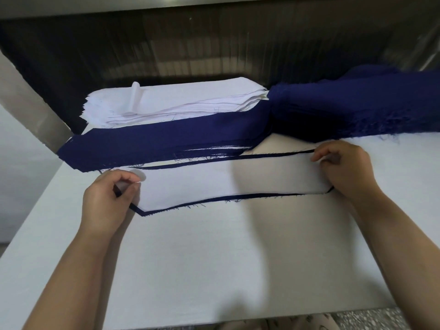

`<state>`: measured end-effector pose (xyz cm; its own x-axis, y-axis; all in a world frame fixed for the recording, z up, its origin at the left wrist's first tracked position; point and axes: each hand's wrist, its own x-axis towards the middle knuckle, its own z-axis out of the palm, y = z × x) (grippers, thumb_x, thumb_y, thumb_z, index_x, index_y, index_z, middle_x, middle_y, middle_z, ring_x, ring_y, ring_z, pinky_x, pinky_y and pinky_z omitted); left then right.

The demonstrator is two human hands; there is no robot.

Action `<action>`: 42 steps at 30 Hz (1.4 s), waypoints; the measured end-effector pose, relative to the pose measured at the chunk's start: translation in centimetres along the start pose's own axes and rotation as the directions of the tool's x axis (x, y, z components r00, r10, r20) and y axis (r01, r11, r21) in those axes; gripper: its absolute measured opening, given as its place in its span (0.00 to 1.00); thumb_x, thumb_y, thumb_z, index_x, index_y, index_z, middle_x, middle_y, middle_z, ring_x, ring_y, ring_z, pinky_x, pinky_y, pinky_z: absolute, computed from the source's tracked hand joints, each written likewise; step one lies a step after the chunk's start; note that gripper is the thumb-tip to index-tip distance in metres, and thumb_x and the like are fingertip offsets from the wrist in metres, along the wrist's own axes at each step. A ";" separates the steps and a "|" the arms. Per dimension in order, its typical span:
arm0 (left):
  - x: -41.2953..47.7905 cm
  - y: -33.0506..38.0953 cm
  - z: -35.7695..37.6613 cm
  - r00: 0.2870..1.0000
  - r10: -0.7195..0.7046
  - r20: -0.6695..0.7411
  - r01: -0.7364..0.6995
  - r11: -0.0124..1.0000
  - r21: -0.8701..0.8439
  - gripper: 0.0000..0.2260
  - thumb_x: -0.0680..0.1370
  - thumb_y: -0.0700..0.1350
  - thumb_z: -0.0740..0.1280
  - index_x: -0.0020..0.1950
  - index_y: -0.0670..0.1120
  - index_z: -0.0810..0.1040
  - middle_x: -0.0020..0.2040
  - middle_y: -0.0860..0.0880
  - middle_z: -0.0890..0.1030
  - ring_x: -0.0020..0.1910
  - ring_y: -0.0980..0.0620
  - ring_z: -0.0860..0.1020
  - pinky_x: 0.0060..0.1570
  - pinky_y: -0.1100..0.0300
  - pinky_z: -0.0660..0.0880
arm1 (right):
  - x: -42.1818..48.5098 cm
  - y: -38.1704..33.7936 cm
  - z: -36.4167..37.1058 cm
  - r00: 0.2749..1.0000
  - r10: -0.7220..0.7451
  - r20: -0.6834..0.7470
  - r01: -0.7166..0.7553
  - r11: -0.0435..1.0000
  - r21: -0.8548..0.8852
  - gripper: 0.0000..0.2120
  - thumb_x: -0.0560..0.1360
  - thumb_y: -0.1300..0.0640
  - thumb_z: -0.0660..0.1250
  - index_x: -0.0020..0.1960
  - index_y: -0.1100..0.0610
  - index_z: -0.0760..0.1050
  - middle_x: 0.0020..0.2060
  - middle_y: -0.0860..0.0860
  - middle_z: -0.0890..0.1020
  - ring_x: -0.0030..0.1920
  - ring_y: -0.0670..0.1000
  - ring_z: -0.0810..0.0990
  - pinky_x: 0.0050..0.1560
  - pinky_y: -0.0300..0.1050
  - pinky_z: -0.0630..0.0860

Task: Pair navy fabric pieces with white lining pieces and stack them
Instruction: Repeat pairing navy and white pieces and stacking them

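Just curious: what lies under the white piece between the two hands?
A navy fabric piece: only its thin edges show around the white lining piece. Its middle is covered.

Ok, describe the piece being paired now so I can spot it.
On the white table, in front of the navy stack and the white lining stack, a single white piece lies between the left hand and right hand, pinched at each end. Only it shows a thin navy border along its edges.

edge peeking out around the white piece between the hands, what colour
Navy blue, a thin border around the white lining piece, clearest in the head view.
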<state>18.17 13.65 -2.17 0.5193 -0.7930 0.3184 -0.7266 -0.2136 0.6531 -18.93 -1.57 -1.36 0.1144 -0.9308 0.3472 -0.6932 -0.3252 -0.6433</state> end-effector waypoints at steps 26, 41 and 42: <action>-0.5 0.1 0.4 0.998 0.052 -0.019 -0.050 0.993 0.111 0.24 0.72 0.23 0.56 0.44 0.51 0.78 0.46 0.55 0.79 0.60 0.41 0.68 0.63 0.49 0.62 | 0.0 -0.5 0.2 0.984 -0.065 0.165 0.099 0.974 -0.205 0.07 0.74 0.65 0.66 0.50 0.60 0.80 0.49 0.58 0.78 0.50 0.60 0.73 0.53 0.50 0.69; 2.4 3.3 2.6 0.992 0.125 -0.033 -0.120 0.983 0.138 0.12 0.76 0.31 0.64 0.47 0.45 0.82 0.50 0.53 0.79 0.58 0.42 0.67 0.57 0.53 0.60 | 4.2 -3.1 -0.4 0.964 -0.261 -0.048 0.239 0.932 -0.273 0.15 0.76 0.62 0.64 0.62 0.61 0.74 0.58 0.59 0.75 0.58 0.61 0.68 0.59 0.46 0.62; 2.9 3.8 3.0 0.992 0.127 -0.021 -0.123 0.983 0.134 0.11 0.76 0.31 0.64 0.48 0.45 0.82 0.50 0.52 0.79 0.58 0.42 0.67 0.57 0.54 0.59 | 4.8 -3.3 -0.3 0.968 -0.249 -0.024 0.230 0.923 -0.308 0.16 0.77 0.60 0.64 0.64 0.60 0.73 0.60 0.59 0.74 0.60 0.61 0.66 0.61 0.48 0.61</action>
<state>15.52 8.85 -0.81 0.4322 -0.8014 0.4135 -0.8388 -0.1889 0.5106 -16.34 -4.90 2.61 0.2662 -0.8160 0.5131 -0.8327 -0.4628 -0.3040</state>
